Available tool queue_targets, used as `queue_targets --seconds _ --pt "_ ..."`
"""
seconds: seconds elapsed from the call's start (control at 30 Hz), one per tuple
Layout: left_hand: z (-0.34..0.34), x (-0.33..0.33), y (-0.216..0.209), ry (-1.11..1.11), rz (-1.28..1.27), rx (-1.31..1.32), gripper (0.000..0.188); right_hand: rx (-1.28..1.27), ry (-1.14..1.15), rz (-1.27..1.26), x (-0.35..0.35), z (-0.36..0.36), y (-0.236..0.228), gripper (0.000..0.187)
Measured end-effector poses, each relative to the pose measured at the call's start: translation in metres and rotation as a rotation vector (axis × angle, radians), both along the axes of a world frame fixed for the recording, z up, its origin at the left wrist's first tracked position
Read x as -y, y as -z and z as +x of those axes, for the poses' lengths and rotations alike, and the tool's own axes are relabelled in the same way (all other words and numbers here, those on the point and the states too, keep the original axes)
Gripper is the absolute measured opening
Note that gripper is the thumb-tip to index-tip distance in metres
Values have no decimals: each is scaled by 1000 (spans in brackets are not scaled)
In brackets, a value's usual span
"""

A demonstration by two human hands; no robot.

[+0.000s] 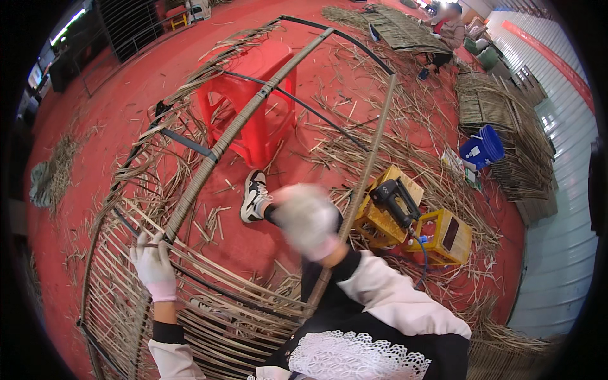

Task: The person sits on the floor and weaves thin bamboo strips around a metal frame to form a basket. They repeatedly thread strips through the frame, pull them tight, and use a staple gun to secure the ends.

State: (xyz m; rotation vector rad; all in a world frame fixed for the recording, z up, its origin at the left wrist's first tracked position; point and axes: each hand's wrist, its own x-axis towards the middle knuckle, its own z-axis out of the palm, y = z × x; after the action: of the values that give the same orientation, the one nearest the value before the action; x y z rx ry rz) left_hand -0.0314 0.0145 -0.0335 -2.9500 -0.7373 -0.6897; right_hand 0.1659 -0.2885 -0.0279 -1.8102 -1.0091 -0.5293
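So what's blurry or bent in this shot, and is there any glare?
Head view: the right hand is motion-blurred, while the left hand looks fairly sharp; head view: the corrugated wall curves with fisheye distortion; head view: a bright strip glares at upper left.

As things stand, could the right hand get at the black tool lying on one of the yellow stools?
Probably yes. The black tool looks uncovered, to the right of the right hand. A wrapped pole runs between them, but the right forearm appears to cross above it.
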Motion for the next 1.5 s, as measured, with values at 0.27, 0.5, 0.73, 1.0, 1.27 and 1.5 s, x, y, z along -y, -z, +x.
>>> queue_targets --seconds 0.27,0.5,0.73,1.0,1.27,1.5 --pt "8 -4 24 -234 -343 90 31 -427 1030 -1063 324 62 198 63" --pt "-2 -29 24 -18 -94 -85 31 -638 801 -924 349 121 205 46" --pt "-1 -36 36 8 -385 46 28 -1249 340 -199 324 93 -9 13" --pt "-2 -18 1 -88 -470 -34 45 -1289 -415 -464 28 23 -146 15" --pt "-11 -27 6 108 -144 -217 19 -899 -778 -930 -166 -25 -132 20" --pt "-11 -22 6 -35 -355 -138 16 -807 -685 -1086 -186 -37 -145 22"
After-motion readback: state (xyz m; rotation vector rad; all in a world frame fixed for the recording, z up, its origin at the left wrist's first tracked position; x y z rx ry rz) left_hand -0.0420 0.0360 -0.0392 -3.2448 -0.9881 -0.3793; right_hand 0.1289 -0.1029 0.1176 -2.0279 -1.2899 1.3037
